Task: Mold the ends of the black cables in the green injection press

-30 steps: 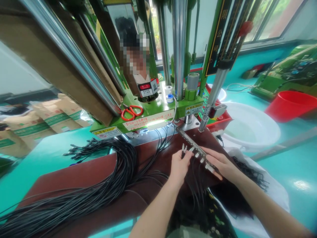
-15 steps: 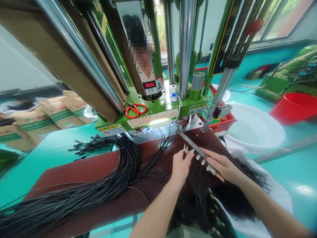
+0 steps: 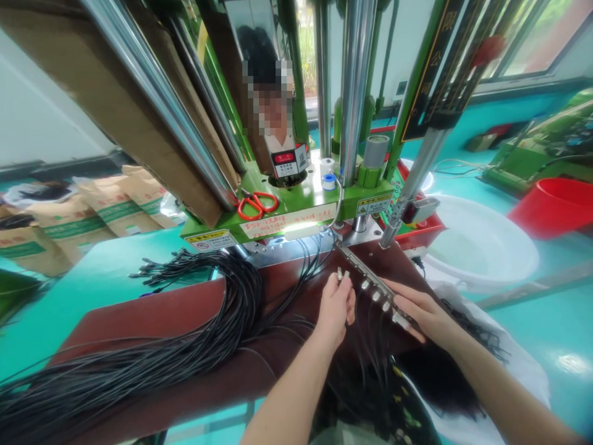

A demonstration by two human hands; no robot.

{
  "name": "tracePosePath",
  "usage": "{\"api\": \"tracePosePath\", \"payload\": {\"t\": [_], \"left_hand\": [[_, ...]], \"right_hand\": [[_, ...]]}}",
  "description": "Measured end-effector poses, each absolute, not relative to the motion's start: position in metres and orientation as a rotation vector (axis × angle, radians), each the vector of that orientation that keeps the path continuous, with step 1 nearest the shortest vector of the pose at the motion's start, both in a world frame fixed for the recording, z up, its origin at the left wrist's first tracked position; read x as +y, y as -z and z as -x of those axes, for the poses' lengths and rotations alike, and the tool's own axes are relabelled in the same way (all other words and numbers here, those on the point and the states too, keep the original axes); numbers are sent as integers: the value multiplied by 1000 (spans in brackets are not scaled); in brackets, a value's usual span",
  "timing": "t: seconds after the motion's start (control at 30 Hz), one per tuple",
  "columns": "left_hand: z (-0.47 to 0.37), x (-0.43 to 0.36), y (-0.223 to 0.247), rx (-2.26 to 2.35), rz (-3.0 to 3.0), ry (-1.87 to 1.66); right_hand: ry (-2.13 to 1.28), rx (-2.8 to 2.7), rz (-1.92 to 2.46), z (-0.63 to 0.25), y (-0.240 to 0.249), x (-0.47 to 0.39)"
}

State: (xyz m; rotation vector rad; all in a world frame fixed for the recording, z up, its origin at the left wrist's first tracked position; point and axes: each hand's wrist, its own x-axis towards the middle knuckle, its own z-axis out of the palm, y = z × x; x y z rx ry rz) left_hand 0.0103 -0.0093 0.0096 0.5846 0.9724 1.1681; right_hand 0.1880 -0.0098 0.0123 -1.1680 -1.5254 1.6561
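My left hand (image 3: 334, 308) is closed on small cable plugs (image 3: 343, 274), whose metal tips stick up past the thumb and fingertips. It is just left of a long metal mould bar (image 3: 364, 271), apart from it. My right hand (image 3: 424, 312) grips the near end of that bar, fingers along its right side. Several pale plugs (image 3: 375, 296) sit along the bar's left edge, with black cables (image 3: 370, 346) hanging from them. The bar's far end lies by the press's metal base.
A green press (image 3: 296, 204) stands ahead, with red-handled scissors (image 3: 257, 205) and a blue-and-white tape roll (image 3: 328, 181) on it. A thick bundle of black cables (image 3: 199, 334) lies across the brown table (image 3: 152, 315) at left. A white tub (image 3: 486, 247) is at right.
My left hand has drawn back left from the bar with the plugs between its fingers. The right hand stays on the bar. The view has shifted slightly.
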Motion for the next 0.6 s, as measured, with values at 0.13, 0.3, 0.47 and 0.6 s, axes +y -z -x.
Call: {"api": "tracePosePath", "payload": {"t": [0.13, 0.3, 0.47, 0.6], "left_hand": [[-8, -8, -7, 955, -589, -1130], [-5, -7, -4, 959, -549, -1157], [-5, -8, -1, 1005, -564, -1202], [-6, -7, 1, 1070, -651, -1227]], "right_hand": [[-1653, -1578, 1160, -188, -13, -11], [-1645, -1611, 1175, -189, -13, -11], [-1618, -1701, 1247, -187, -11, -10], [-1596, -1732, 1279, -186, -11, -10]]}}
